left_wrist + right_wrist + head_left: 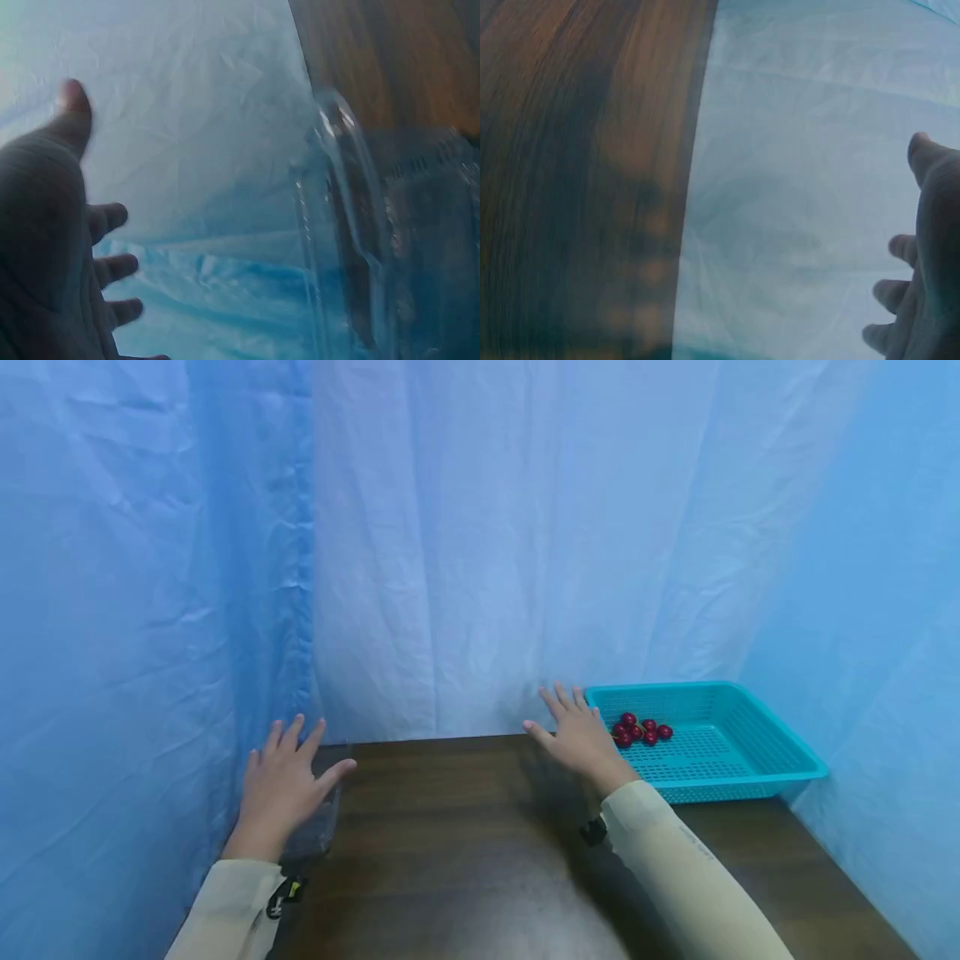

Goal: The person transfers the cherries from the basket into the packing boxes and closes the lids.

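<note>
At lower left of the head view, the left hand (281,785) hovers spread and empty over a clear plastic container (318,822) on the worktop (465,843). Right of centre, the right hand (577,735), also spread, holds nothing beside the teal basket (750,760). All cherries (641,731) lie in it; seemingly none is moved yet.

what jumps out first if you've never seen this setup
The teal basket at the table's far right corner, with a small cluster of red cherries inside. Next, two open hands held above the dark wood: the right hand beside the basket, the left hand over a clear plastic container.
</note>
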`<move>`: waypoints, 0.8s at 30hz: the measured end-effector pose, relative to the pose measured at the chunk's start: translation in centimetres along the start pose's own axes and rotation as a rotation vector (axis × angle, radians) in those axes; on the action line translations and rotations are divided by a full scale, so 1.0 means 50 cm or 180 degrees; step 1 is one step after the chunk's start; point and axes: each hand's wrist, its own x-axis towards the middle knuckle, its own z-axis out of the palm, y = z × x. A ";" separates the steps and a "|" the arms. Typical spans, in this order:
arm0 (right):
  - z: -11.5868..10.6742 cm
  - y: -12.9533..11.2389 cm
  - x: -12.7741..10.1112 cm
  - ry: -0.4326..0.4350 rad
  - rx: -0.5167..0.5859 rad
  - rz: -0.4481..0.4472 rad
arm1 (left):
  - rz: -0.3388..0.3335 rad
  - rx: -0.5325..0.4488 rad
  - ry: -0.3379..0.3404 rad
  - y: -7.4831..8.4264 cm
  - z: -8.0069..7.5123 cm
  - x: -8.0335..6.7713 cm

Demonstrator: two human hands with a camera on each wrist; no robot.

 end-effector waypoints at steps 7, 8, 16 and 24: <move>-0.030 0.036 -0.014 0.0009 -0.0088 0.0093 | -0.0239 0.0022 -0.0363 -0.072 0.017 -0.010; -0.033 0.044 -0.016 0.0017 -0.0120 0.0102 | -0.0284 0.0029 -0.0440 -0.082 0.019 -0.011; -0.054 0.107 -0.046 -0.0026 -0.0177 0.0220 | -0.0438 0.0025 -0.1041 -0.138 0.006 -0.037; -0.060 0.157 -0.071 -0.0310 0.0137 0.0516 | -0.0318 -0.0085 -0.1515 -0.166 -0.027 -0.069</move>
